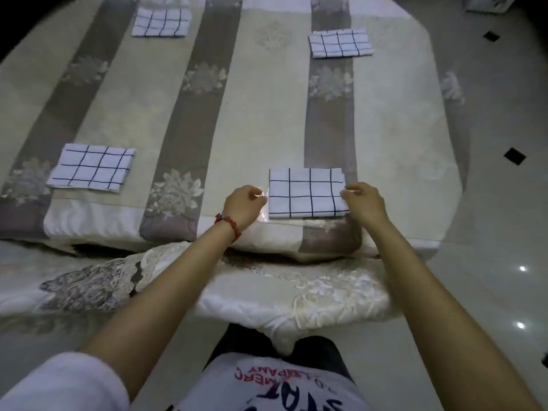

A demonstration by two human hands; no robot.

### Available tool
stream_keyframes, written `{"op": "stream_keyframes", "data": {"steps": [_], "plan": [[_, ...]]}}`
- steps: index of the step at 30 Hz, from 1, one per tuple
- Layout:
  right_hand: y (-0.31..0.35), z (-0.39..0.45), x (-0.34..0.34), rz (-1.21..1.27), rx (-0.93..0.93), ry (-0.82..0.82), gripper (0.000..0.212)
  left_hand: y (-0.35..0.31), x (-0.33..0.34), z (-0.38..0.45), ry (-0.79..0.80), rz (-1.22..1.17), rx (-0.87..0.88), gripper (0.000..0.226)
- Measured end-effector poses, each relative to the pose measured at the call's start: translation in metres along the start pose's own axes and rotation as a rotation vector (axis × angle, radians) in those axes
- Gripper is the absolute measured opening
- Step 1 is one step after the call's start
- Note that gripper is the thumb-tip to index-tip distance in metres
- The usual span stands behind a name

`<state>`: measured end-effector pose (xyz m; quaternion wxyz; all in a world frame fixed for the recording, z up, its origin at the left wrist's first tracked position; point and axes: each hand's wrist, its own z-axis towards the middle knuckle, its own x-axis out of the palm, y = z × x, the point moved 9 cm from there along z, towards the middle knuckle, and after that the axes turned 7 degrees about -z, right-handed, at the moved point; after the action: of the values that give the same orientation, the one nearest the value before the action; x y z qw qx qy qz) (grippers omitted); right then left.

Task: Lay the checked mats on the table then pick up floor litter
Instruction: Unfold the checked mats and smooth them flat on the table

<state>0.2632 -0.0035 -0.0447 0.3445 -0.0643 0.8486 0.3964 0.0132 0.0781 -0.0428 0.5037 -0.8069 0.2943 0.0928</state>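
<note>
While the worktop [261,114] under its striped, flowered cloth [189,120] carries four checked mats, the main risk sits at its near edge. Three mats lie flat: one at far left [161,22], one at far right [340,43], one at near left [91,168]. The fourth mat [307,193], at near right, lies close to that edge, where the cloth looks bunched and glossy. A tug from either side could skew this mat, drag it toward the drop, or ruck the cloth beneath.

Left hand [243,204] is curled, fingertips pinched together just beside the mat's left edge; whether it grips fabric I cannot tell. Right hand [363,204] pinches the mat's right edge. Uneven pull between them would likely twist the folded layers apart. Floor [501,221] at right shows only dark tile insets; no litter is evident.
</note>
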Motion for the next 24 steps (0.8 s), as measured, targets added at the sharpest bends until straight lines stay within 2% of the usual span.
{"op": "stream_keyframes", "data": {"steps": [1, 3, 6, 8, 10, 12, 14, 18, 20, 21, 24], "plan": [[-0.002, 0.006, 0.002, -0.048, 0.031, -0.008, 0.038, -0.001, 0.006, 0.006, 0.022, 0.048, -0.025, 0.032], [-0.007, 0.015, 0.004, -0.122, 0.095, -0.07, 0.044, 0.0, 0.016, 0.017, 0.039, 0.094, -0.077, 0.014], [-0.009, 0.016, 0.018, -0.143, 0.183, -0.095, 0.052, -0.001, 0.029, 0.024, 0.041, 0.051, -0.121, 0.039], [-0.007, 0.015, 0.027, -0.145, 0.204, -0.089, 0.054, 0.002, 0.034, 0.025, 0.034, -0.012, -0.147, 0.039], [-0.007, 0.015, 0.032, -0.16, 0.203, -0.086, 0.045, 0.006, 0.032, 0.024, -0.006, -0.086, -0.173, 0.03], [-0.005, 0.015, 0.033, -0.139, 0.167, -0.099, 0.033, 0.009, 0.025, 0.027, -0.061, -0.133, -0.162, 0.006], [-0.002, 0.012, 0.029, -0.067, 0.13, -0.115, 0.034, 0.012, 0.017, 0.028, -0.107, -0.203, -0.159, 0.022], [0.003, 0.002, 0.015, 0.011, 0.101, -0.139, 0.028, 0.003, 0.002, 0.032, -0.144, -0.297, -0.081, 0.018], [0.006, -0.01, 0.007, 0.01, 0.086, -0.178, 0.023, -0.011, -0.008, 0.03, -0.138, -0.308, 0.019, 0.01], [0.009, -0.016, 0.002, 0.002, 0.06, -0.216, 0.03, -0.021, -0.011, 0.027, -0.121, -0.305, 0.084, 0.006], [0.04, -0.026, -0.013, -0.035, -0.111, -0.301, 0.044, -0.053, -0.021, 0.021, -0.049, -0.259, 0.283, 0.02]]}}
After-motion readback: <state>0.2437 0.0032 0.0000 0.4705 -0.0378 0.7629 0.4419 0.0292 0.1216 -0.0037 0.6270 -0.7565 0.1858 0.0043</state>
